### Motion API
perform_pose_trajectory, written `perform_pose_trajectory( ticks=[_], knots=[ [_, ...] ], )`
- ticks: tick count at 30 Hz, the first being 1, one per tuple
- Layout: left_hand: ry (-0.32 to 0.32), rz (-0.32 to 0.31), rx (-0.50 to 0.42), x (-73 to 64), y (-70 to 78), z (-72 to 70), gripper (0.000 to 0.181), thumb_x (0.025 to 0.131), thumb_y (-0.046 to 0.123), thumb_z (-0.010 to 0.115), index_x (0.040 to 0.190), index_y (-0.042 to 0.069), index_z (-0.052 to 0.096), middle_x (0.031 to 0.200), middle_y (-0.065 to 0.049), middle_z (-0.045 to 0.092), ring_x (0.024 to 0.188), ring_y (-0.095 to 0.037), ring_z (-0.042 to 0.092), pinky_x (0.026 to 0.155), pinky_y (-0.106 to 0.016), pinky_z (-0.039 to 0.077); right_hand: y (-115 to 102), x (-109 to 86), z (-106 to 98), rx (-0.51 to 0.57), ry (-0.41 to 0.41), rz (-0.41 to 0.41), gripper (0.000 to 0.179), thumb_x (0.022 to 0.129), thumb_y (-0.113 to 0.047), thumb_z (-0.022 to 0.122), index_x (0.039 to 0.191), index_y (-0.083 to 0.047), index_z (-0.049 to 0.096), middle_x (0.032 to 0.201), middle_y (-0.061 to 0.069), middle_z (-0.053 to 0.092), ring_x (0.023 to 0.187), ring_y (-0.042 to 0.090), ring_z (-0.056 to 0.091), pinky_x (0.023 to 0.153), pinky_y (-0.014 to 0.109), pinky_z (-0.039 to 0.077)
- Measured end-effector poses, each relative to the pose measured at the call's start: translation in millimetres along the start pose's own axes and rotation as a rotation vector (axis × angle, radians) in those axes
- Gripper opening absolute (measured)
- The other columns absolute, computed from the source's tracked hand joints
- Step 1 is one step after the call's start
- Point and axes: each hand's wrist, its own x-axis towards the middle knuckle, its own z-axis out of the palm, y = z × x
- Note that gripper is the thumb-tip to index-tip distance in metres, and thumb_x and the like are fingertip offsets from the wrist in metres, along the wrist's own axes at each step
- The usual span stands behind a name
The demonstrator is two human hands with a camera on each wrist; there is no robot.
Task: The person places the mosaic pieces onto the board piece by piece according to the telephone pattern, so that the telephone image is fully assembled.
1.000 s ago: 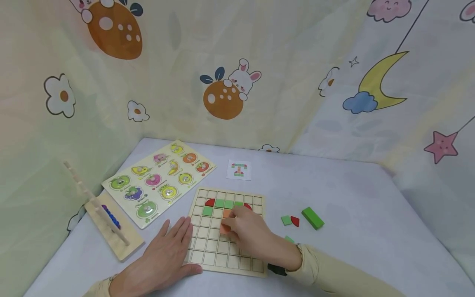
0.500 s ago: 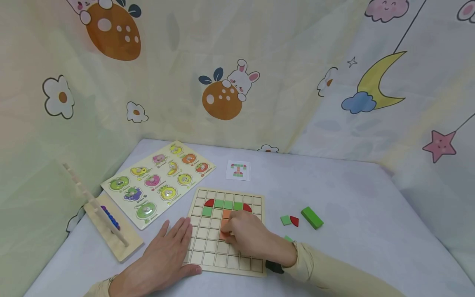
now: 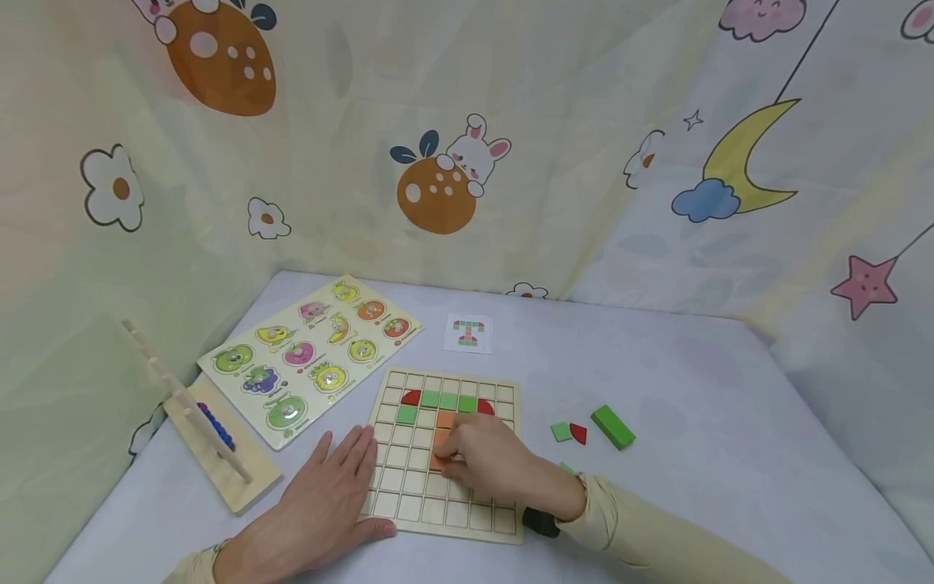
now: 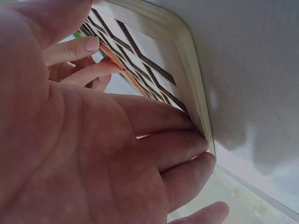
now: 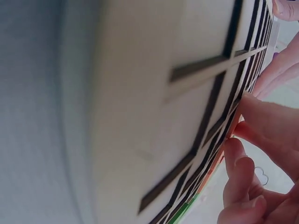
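The head view looks forward and down from above the near side of the grid board [image 3: 412, 508], taking it in whole. Low and very close, the left wrist view faces across it from its left, the right from its near right; both share the orange tiles [image 3: 446, 419].

Fruit puzzle board [image 3: 318, 401] lying aslant on the white-covered desk [image 3: 700, 422], wooden stand [image 3: 215, 466] with blue beads [image 3: 216, 427] beside it, cartoon-printed curtain [image 3: 569, 162] behind
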Motion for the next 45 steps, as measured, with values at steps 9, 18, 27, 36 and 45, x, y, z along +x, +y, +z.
perform_pose_trajectory(
  ticks=[9, 18, 27, 36, 45],
  knots=[
    [0.013, 0.005, 0.006, -1.0, 0.3, 0.6, 0.11, 0.082, 0.076, 0.064, 0.154, -0.003, 0.04, 0.166, -0.021, 0.034, 0.156, -0.039, 0.029, 0.125, -0.065, 0.019, -3, -1.9, -2, -0.035, 0.01, -0.027, 0.021, 0.087, -0.019, 0.083, 0.108, -0.015, 0.083, 0.085, -0.004, 0.068, 0.07, -0.001, 0.048, 0.055, 0.011, 0.036],
    [0.016, 0.006, 0.005, -1.3, 0.6, 1.0, 0.11, 0.082, 0.077, 0.063, 0.154, -0.003, 0.04, 0.166, -0.021, 0.033, 0.156, -0.039, 0.029, 0.125, -0.065, 0.019, -3, -3.0, 0, -0.02, 0.019, -0.028, 0.02, 0.088, -0.018, 0.082, 0.107, -0.014, 0.083, 0.084, -0.003, 0.068, 0.069, -0.001, 0.046, 0.055, 0.011, 0.036],
    [-0.001, 0.002, -0.01, -0.9, 1.2, 2.7, 0.111, 0.082, 0.077, 0.064, 0.155, -0.003, 0.039, 0.166, -0.021, 0.032, 0.156, -0.039, 0.028, 0.126, -0.065, 0.018, 4, -20.5, -8, 0.022, 0.043, 0.013, 0.028, 0.084, -0.015, 0.081, 0.112, -0.013, 0.081, 0.093, -0.001, 0.073, 0.077, 0.003, 0.055, 0.063, 0.015, 0.043],
    [0.003, 0.003, 0.0, -1.6, 1.1, 2.2, 0.11, 0.083, 0.077, 0.062, 0.155, -0.003, 0.039, 0.167, -0.021, 0.032, 0.156, -0.039, 0.028, 0.126, -0.064, 0.018, 41, -61.6, -26, 0.03, 0.112, 0.243, 0.031, 0.084, -0.016, 0.082, 0.114, -0.01, 0.08, 0.097, 0.0, 0.072, 0.075, 0.01, 0.055, 0.059, 0.018, 0.042],
    [0.016, 0.005, -0.004, -1.5, -0.2, 1.3, 0.109, 0.084, 0.076, 0.063, 0.154, -0.003, 0.039, 0.167, -0.022, 0.031, 0.156, -0.04, 0.028, 0.126, -0.065, 0.018, 84, -95.0, -39, -0.061, 0.158, 0.468, 0.035, 0.083, -0.015, 0.084, 0.118, -0.012, 0.079, 0.096, -0.001, 0.068, 0.074, 0.01, 0.048, 0.058, 0.02, 0.039]
  ],
)
